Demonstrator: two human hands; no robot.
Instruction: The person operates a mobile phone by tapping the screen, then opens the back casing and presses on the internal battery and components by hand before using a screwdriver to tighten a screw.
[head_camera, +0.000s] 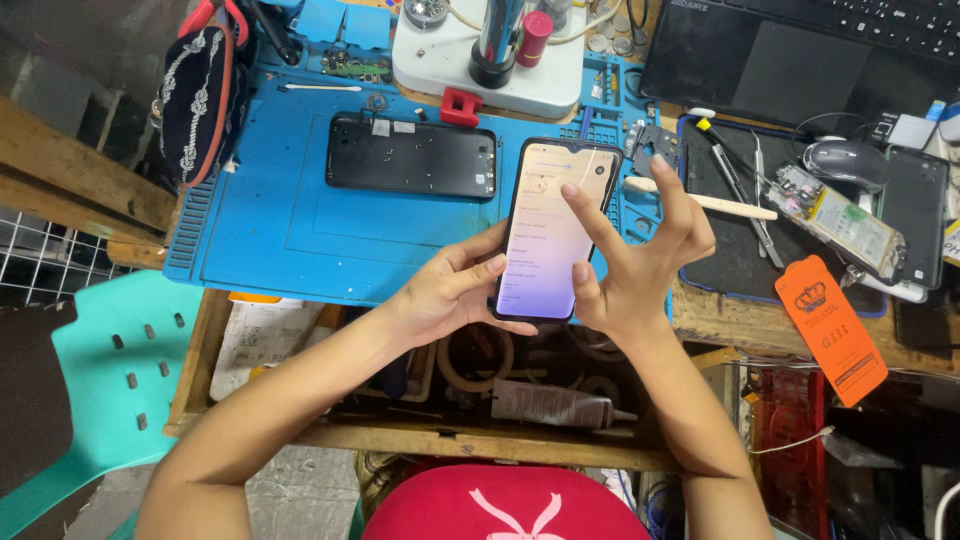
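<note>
While the left hand (455, 292) grips the phone's (550, 228) edge, the right hand (640, 262), fingers spread, seemingly taps it.

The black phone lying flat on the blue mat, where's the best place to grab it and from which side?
Probably by its two long edges, from above: the black phone lies flat and crosswise on the blue mat, with bare mat along both edges. Both hands are occupied with the lit phone.

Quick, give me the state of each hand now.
Left hand: closed around the lit, black-framed rectangular smartphone, holding it up.
Right hand: open, fingers spread, index fingertip and thumb on the phone's screen.
</note>
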